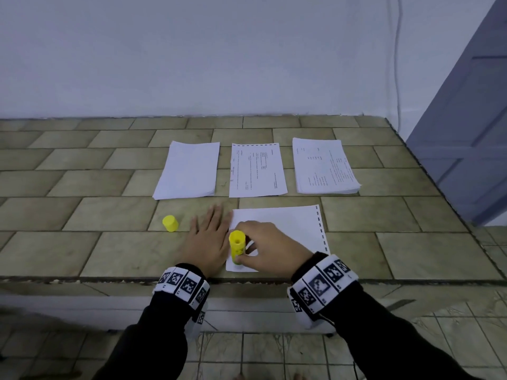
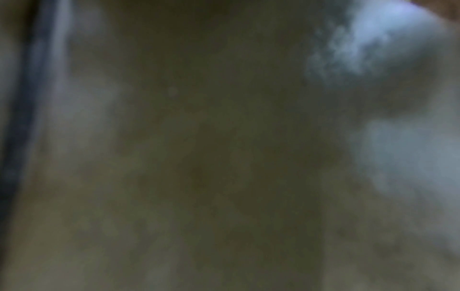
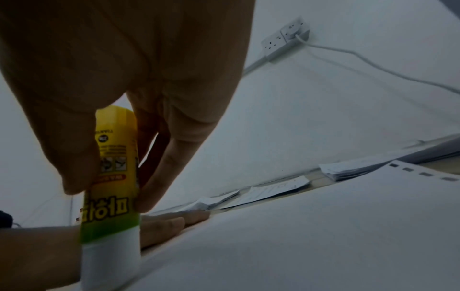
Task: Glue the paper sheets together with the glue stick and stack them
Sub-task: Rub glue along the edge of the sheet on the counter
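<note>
Near the counter's front edge, my right hand [image 1: 267,249] pinches the glue stick [image 1: 237,246] upright on the sheet [image 1: 290,229]; my left hand [image 1: 210,238] lies flat beside it, so I judge the unpinned paper could drag and crease.

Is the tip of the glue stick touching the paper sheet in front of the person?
Touching. The right wrist view shows the glue stick, gripped by the right hand, meeting the paper sheet with no gap.

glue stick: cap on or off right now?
Off. The cap stands alone on the counter, left of the left hand; the right hand holds the glue stick tip-down on the sheet.
</note>
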The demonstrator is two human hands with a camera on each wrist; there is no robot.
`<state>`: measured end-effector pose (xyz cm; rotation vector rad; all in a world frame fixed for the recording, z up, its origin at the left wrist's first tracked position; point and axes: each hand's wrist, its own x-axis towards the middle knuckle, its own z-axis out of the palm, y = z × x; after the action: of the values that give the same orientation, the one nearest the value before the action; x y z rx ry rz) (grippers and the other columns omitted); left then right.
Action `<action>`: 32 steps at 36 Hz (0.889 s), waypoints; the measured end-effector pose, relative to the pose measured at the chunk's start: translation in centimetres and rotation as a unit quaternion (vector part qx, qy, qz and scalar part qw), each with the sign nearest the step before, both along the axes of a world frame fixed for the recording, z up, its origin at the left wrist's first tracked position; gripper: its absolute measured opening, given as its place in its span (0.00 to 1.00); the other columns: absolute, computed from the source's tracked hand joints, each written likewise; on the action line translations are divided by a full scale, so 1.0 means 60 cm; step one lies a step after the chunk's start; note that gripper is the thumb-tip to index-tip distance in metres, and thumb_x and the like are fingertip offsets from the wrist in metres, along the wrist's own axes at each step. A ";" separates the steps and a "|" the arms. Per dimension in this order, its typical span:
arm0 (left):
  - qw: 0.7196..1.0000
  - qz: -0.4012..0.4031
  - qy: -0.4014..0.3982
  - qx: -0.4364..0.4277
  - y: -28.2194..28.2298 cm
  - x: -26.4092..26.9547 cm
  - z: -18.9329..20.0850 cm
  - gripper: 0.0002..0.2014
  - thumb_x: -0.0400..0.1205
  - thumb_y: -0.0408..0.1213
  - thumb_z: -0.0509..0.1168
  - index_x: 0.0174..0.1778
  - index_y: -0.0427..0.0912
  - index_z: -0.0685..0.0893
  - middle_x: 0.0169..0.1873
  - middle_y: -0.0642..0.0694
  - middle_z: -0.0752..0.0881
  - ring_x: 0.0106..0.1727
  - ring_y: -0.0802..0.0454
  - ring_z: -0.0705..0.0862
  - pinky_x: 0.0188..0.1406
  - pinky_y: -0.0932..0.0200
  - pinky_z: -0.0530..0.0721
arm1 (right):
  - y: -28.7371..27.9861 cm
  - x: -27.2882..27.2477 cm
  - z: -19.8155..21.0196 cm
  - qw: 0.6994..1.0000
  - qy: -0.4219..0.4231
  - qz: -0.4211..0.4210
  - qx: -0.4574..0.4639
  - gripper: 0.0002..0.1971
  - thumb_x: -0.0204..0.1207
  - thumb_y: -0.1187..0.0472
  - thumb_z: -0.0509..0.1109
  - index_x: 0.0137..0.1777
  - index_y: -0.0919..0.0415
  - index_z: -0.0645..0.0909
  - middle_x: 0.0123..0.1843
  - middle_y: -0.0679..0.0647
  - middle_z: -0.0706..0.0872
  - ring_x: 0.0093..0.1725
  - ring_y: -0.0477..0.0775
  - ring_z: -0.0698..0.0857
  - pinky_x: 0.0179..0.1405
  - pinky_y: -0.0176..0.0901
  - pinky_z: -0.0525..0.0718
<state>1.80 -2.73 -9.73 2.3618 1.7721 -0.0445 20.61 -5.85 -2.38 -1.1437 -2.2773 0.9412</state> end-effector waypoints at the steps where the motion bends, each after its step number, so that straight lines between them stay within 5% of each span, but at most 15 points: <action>1: 1.000 -0.001 -0.002 0.002 0.001 -0.001 -0.003 0.38 0.80 0.60 0.27 0.88 0.52 0.41 0.86 0.46 0.37 0.86 0.50 0.33 0.82 0.40 0.35 | 0.003 -0.003 -0.002 1.000 -0.008 0.005 0.003 0.11 0.73 0.60 0.75 0.52 0.60 0.79 0.49 0.56 0.83 0.48 0.56 0.83 0.50 0.56 0.85; 9: 1.000 0.004 -0.001 -0.003 -0.002 0.006 0.007 0.42 0.75 0.57 0.20 0.88 0.51 0.45 0.87 0.47 0.37 0.86 0.50 0.34 0.84 0.38 0.38 | 0.043 -0.008 0.015 0.999 -0.032 -0.004 0.008 0.09 0.71 0.63 0.75 0.46 0.56 0.77 0.48 0.56 0.83 0.47 0.56 0.83 0.51 0.58 0.84; 12: 1.000 0.011 -0.021 0.004 -0.005 0.009 0.010 0.42 0.75 0.57 0.19 0.88 0.49 0.45 0.87 0.48 0.39 0.87 0.50 0.36 0.83 0.39 0.37 | 0.067 -0.010 0.025 0.999 -0.027 -0.027 0.008 0.15 0.71 0.65 0.75 0.41 0.46 0.72 0.45 0.53 0.82 0.46 0.55 0.82 0.50 0.55 0.84; 16: 1.000 0.016 -0.010 0.006 -0.007 0.011 0.013 0.41 0.75 0.56 0.18 0.87 0.51 0.42 0.87 0.48 0.39 0.87 0.51 0.37 0.83 0.40 0.37 | 0.103 -0.009 0.025 0.996 -0.046 -0.075 -0.007 0.09 0.70 0.64 0.75 0.45 0.60 0.77 0.46 0.56 0.85 0.47 0.57 0.84 0.51 0.58 0.84; 24: 0.999 0.022 -0.028 0.002 -0.006 0.012 0.015 0.42 0.75 0.59 0.20 0.88 0.52 0.44 0.87 0.50 0.40 0.87 0.52 0.36 0.83 0.42 0.35 | 0.121 0.013 0.020 0.989 -0.032 -0.141 -0.020 0.09 0.70 0.64 0.75 0.46 0.62 0.77 0.46 0.58 0.85 0.47 0.58 0.84 0.51 0.58 0.84; 27: 1.000 0.025 -0.018 -0.004 -0.006 0.014 0.020 0.44 0.73 0.65 0.22 0.87 0.53 0.43 0.87 0.50 0.38 0.86 0.53 0.35 0.84 0.40 0.36 | 0.101 0.039 0.017 0.989 -0.006 -0.145 -0.036 0.10 0.69 0.63 0.76 0.44 0.61 0.77 0.45 0.56 0.86 0.47 0.57 0.85 0.50 0.59 0.86; 32: 1.000 0.027 0.001 -0.009 -0.010 0.020 0.026 0.62 0.59 0.84 0.19 0.87 0.52 0.42 0.86 0.49 0.36 0.86 0.52 0.34 0.84 0.39 0.34 | 0.054 0.080 0.022 0.990 0.026 -0.117 -0.070 0.10 0.67 0.64 0.79 0.43 0.57 0.80 0.45 0.52 0.87 0.46 0.49 0.86 0.50 0.51 0.87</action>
<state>2.98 -3.30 -8.16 2.2999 1.8281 -0.0553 25.42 -2.64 -1.08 -1.3926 -2.0088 1.0356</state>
